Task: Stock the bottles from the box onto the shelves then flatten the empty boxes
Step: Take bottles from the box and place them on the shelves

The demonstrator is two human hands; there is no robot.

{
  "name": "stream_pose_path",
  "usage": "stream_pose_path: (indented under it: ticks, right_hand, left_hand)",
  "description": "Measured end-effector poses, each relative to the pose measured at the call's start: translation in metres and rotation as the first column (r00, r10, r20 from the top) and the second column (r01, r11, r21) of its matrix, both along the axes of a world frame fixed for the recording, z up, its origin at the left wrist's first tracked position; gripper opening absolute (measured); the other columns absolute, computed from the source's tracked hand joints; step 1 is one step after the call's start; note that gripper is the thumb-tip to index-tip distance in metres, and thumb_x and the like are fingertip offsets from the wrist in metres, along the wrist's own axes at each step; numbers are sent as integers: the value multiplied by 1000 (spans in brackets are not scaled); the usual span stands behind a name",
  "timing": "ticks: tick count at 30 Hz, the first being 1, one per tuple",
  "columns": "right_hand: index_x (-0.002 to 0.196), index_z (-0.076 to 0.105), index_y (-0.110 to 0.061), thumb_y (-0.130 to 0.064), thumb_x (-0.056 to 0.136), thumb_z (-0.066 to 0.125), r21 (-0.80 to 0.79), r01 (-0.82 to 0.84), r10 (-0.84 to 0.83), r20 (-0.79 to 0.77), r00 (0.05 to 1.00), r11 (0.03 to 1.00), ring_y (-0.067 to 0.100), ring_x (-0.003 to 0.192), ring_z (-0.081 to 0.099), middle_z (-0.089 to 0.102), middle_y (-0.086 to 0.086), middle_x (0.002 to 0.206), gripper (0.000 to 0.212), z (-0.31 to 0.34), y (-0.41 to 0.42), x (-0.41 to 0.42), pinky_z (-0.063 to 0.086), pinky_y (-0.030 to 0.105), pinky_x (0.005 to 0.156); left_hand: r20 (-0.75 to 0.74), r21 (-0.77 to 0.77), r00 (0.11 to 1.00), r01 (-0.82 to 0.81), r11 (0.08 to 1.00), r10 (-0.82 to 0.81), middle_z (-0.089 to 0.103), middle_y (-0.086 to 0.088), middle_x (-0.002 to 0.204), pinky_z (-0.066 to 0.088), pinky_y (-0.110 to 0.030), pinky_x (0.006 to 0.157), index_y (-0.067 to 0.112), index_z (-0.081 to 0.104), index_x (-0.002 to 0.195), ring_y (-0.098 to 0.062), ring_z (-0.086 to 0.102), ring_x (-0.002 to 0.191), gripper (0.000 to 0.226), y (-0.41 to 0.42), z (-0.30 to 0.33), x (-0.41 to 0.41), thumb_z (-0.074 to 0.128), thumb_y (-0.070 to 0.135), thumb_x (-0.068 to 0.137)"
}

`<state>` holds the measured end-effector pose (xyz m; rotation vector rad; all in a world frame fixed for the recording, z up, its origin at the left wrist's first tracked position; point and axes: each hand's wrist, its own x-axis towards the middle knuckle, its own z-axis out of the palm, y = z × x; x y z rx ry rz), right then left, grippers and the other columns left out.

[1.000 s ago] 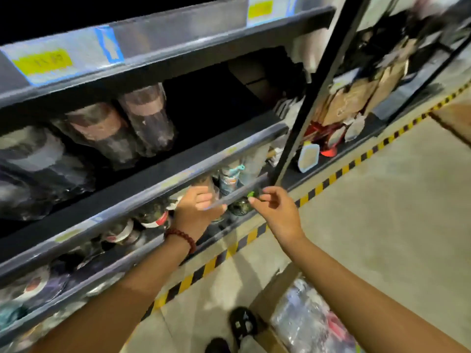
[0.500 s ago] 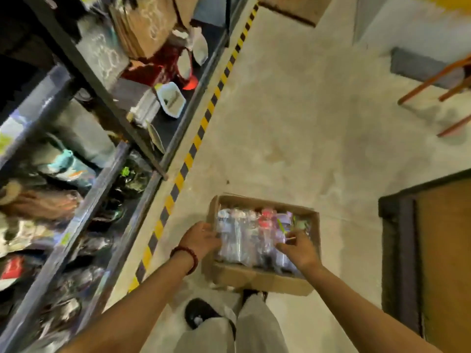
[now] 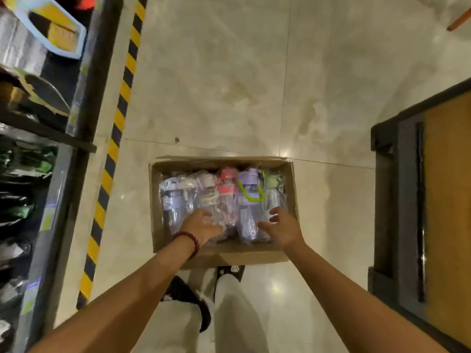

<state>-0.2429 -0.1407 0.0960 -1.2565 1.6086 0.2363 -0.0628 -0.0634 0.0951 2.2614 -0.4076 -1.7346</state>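
Observation:
An open cardboard box (image 3: 156, 200) stands on the floor in front of my feet. Several plastic-wrapped bottles lie side by side in it: a clear one (image 3: 175, 200) at the left, a pink-lidded one (image 3: 225, 184), a purple one with a green strap (image 3: 248, 192) and a green-lidded one (image 3: 274, 183). My left hand (image 3: 201, 225), with a red bead bracelet on the wrist, reaches into the box, its fingers touching the wrap of the middle bottles. My right hand (image 3: 281, 226) hovers with spread fingers over the lower end of the purple bottle.
Dark metal shelves (image 3: 84, 98) with wrapped goods run along the left, bordered by yellow-black floor tape (image 3: 119, 103). A dark-framed wooden platform (image 3: 446, 200) stands at the right. My shoes (image 3: 230, 270) touch the box's near wall. Pale tiled floor (image 3: 229, 72) lies beyond the box.
My view swung from the shelf down to the box on the floor. Both hands left the shelf edge, came to the box, and now reach in among the bottles.

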Motion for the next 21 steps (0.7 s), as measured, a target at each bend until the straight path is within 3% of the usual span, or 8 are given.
stream_pose_path:
  ticks: [2,4,6,8,11,15,17,21]
  right_hand:
    - [122,49,-7,-28,82,71,12,-17,18,-9,1000,1000,26,101,59,59,12,117,50,-29,-7,-6,51,40,87]
    - [127,46,-6,-27,82,71,15,-15,15,-11,1000,1000,30,109,57,56,14,123,56,-60,-11,-10,49,42,91]
    - [129,42,-6,-27,80,73,8,-1,1,1,1000,1000,31,111,55,54,17,126,61,-96,-11,-12,48,45,93]
    - [139,33,-8,-32,76,76,7,0,0,4,1000,1000,32,120,50,47,17,136,80,-133,-9,-11,45,45,99]
    - [150,12,-17,-41,71,79,-7,-21,21,-4,1000,1000,33,133,37,34,13,148,106,-184,-4,-6,38,47,106]
    - [147,9,-28,-49,59,81,-91,-15,18,33,999,996,35,126,44,44,9,139,116,-227,3,0,45,51,96]
    - [145,9,-31,-54,51,80,-156,12,-4,56,998,988,32,123,46,46,7,135,120,-238,5,2,48,50,92]
    - [143,17,-29,-47,56,81,-219,84,-46,174,984,972,20,112,55,54,-2,126,109,-240,5,1,50,39,91]
  left_hand:
    - [-1,-8,1000,-27,1000,27,50,-6,129,36,-11,54,12,44,131,-14,48,96,54,-9,-29,-8,69,13,82]
    - [8,0,999,-49,999,49,51,-4,125,41,-14,57,15,43,132,-14,52,95,56,-15,-62,-12,69,13,82]
    - [2,17,994,-110,994,110,51,-2,122,51,-25,73,16,42,133,-20,56,104,59,-20,-97,-13,70,12,81]
    - [4,10,990,-140,990,140,48,-6,132,47,-37,95,15,39,136,-27,51,118,66,-23,-132,-15,72,11,79]
    - [20,-25,987,-160,987,161,44,-8,139,42,-40,103,16,36,140,-27,48,123,71,-27,-183,-21,72,12,79]
    - [105,-87,982,-149,985,158,53,11,112,42,-19,77,22,48,127,-9,51,94,51,-38,-227,-35,71,19,80]
    - [203,-118,965,-147,982,169,50,15,92,38,-17,70,23,52,114,-8,49,84,44,-42,-239,-40,75,27,76]
    - [343,-198,932,-52,979,119,43,20,78,35,-18,58,23,46,98,-11,51,80,44,-40,-250,-49,77,39,71]
